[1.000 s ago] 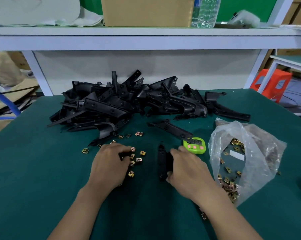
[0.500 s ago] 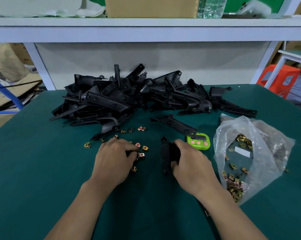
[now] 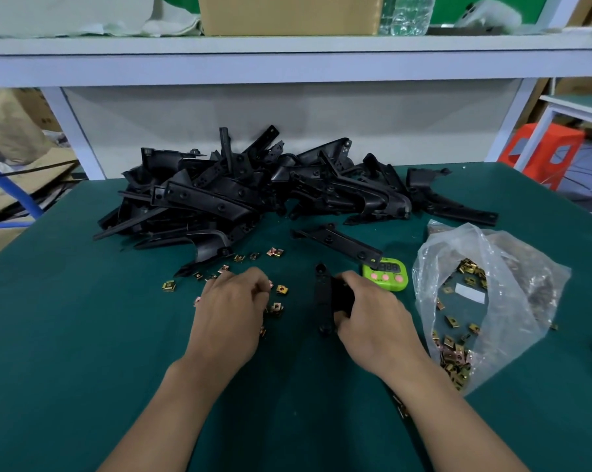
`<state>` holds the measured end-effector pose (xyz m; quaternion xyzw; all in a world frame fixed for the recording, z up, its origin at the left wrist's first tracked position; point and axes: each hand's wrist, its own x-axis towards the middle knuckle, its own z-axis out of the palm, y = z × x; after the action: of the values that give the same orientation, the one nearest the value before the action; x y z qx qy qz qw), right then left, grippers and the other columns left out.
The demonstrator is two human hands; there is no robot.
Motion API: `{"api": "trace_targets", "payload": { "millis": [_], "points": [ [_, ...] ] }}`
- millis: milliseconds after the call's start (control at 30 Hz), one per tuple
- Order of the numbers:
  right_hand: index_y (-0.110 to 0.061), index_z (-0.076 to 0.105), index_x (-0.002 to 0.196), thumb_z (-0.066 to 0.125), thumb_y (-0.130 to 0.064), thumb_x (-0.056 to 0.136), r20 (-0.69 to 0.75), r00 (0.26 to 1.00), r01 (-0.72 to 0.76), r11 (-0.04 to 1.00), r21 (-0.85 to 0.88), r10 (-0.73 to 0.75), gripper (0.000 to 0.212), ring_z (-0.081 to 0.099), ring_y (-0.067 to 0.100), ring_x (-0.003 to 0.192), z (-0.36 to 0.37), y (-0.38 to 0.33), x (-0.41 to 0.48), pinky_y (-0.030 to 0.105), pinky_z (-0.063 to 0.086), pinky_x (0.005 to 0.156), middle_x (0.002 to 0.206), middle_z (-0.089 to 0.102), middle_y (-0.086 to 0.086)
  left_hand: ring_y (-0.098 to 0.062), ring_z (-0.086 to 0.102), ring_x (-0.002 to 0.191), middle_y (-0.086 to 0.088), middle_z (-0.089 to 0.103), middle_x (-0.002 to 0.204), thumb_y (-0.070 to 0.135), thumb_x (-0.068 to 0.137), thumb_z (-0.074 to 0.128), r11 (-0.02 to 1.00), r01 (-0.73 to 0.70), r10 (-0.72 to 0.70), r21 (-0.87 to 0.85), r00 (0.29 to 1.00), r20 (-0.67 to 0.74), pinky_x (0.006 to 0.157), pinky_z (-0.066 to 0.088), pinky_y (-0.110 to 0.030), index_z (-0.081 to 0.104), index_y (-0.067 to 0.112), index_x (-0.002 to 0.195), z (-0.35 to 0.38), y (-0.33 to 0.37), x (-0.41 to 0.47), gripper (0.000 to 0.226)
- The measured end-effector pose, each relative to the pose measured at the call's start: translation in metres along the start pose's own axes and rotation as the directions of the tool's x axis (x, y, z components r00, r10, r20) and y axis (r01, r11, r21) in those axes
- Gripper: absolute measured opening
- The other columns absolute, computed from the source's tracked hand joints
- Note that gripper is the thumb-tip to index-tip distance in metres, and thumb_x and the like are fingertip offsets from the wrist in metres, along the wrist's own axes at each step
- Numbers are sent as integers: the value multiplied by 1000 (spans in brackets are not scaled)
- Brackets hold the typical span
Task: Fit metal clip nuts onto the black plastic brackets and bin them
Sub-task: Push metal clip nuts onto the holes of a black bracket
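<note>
Grip comes first: my right hand [image 3: 373,321] is curled round the black bracket [image 3: 323,294], which lies lengthways on the green table [image 3: 83,352], one end sticking out beyond my fingertips and the other showing just under them. I judge the hold should be firm and low, pinning the part to the table so it cannot twist when a nut is pushed on. Across from that hold, my left hand [image 3: 231,311] is arched over the loose clip nuts [image 3: 281,289], fingers bent down among them. The tips are hidden, so I cannot tell whether one is pinched yet. The step, as I read it, is picking a single nut. I would take it by its flat sides, open mouth facing the bracket, then slide it square onto the edge by a hole until it seats; a skewed nut would likely jam or spring off. Several nuts lie touching or just beside my left fingers, so I should lift one clear and not drag its neighbours along. Just beyond my right knuckles sits a green timer [image 3: 385,270], with a clear bag of nuts [image 3: 492,294] further to the right of the hold. Past the timer lies a lone bracket [image 3: 339,241], and farther off the big heap of brackets [image 3: 247,202]. No bin shows.
</note>
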<state>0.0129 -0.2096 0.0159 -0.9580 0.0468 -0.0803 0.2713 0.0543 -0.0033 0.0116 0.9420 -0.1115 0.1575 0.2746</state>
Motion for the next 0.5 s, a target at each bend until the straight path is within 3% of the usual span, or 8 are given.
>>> {"api": "trace_targets", "payload": {
  "millis": [133,233,300,500],
  "points": [
    [-39,52,121,66,-23,82,-27,1000,-3,1000,9,3,44,52,17,81,3,0,-1,33,40,69,101,64,-13,-1,54,92,26,58,84,14,103,53,971,91,-81,-219,995,53,73,35,-7,69,38,94,-1,10,0,31],
    [-40,52,119,67,-26,78,-41,999,4,1000,21,-3,45,51,15,81,5,0,-1,31,38,69,102,64,-14,4,60,77,24,64,69,18,99,61,942,138,-111,-306,988,103,69,36,-1,73,39,84,-3,14,-2,28],
    [-41,52,117,66,-29,77,-48,999,7,999,33,-6,43,55,15,83,6,0,-1,31,38,68,99,64,-14,8,64,75,28,70,72,21,91,74,892,196,-154,-407,979,134,65,41,-1,78,40,82,-5,17,-3,21],
    [-41,55,114,68,-28,78,-38,999,13,998,59,-11,40,54,12,79,7,0,0,31,42,66,92,63,-16,-4,73,66,10,77,74,16,75,89,705,293,-252,-646,955,158,59,52,-12,78,39,78,-5,22,-2,26]
  ]
}}
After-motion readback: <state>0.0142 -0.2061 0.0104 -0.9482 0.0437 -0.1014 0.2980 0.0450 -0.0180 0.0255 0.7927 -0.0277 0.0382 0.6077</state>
